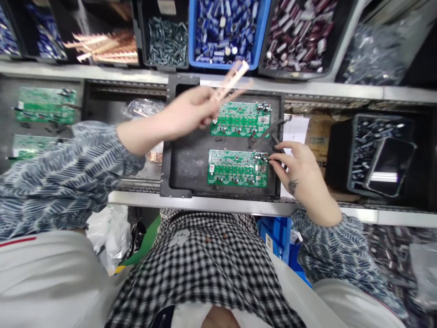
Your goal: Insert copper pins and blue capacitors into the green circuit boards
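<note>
A long, shiny back bar point(362, 90) runs from side to side, and a front bar point(221, 206) runs below it. Bins stand in a row past the back bar — a blue bin point(218, 65) with black bins point(167, 68) on both sides. Brown card point(316, 139) is on the right, near a dark box point(341, 157). Down low are a white bag point(111, 234), something green point(150, 241) and a blue crate point(278, 234) — partly hidden.
</note>
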A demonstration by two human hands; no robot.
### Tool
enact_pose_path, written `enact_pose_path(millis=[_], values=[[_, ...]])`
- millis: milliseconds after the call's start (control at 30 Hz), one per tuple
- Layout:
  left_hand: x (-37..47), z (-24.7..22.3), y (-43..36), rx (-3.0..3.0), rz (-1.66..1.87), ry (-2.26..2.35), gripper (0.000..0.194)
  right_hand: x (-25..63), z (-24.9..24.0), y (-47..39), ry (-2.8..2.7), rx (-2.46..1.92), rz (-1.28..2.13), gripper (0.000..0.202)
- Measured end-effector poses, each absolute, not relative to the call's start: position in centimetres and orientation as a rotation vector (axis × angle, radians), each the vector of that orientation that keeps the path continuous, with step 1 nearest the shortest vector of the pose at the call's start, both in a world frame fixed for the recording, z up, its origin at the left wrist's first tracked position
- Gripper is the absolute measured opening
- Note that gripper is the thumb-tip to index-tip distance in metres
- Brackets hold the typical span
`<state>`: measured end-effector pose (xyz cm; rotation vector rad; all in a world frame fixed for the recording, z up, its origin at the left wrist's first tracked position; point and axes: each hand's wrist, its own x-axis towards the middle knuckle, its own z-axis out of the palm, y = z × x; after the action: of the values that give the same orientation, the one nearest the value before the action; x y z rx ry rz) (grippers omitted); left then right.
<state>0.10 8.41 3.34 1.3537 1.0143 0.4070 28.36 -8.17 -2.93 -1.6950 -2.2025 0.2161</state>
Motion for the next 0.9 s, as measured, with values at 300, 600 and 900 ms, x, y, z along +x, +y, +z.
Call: enact_pose_path(millis=[300, 600, 900], values=[[3.4, 1.8, 3.0, 1.176, 0.339, 0.782, 0.026, 27.9, -1.9, -8.1, -2.210, -1.706, 0.195, 0.012], [3.8, 3.4, 2.5, 1.090, 0.392, 0.853, 0.026, 22.1, 4.3, -4.2, -2.266, -1.557, 0.006, 0.024], [-0.3, 1.6, 11.1, 1.961, 0.537, 1.185, 0.020, 23.3, -0.4, 5.2, -2.518, -1.502, 0.320, 0.026]])
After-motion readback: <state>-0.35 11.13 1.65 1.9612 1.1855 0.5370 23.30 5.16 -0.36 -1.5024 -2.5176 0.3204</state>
